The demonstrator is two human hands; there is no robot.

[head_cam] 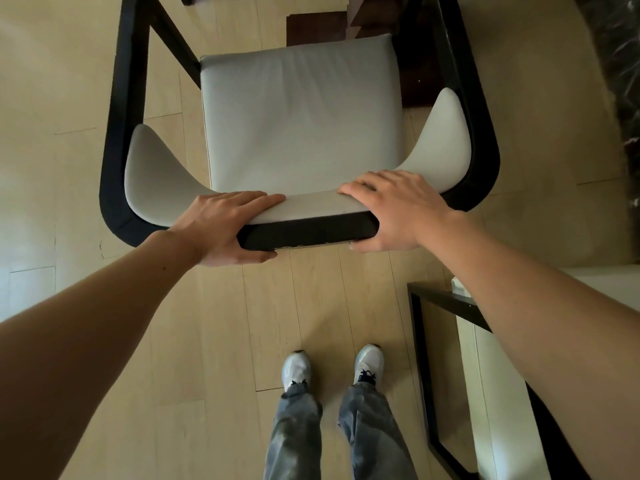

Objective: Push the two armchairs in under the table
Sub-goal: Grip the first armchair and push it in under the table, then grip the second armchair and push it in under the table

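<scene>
Atop the armchair [298,126] backrest, left hand [221,226] and right hand [391,209] fingers wrap its top rail.

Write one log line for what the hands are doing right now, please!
left hand: gripping armchair backrest top | right hand: gripping same backrest | person: standing behind chair on wood floor

Soft daylight is washing over the pale floor [214,323] from my left, leaving the far right corner dim. My arms are bulging and bending at the near edges from the wide lens. The centre is staying sharp, without glare.
</scene>
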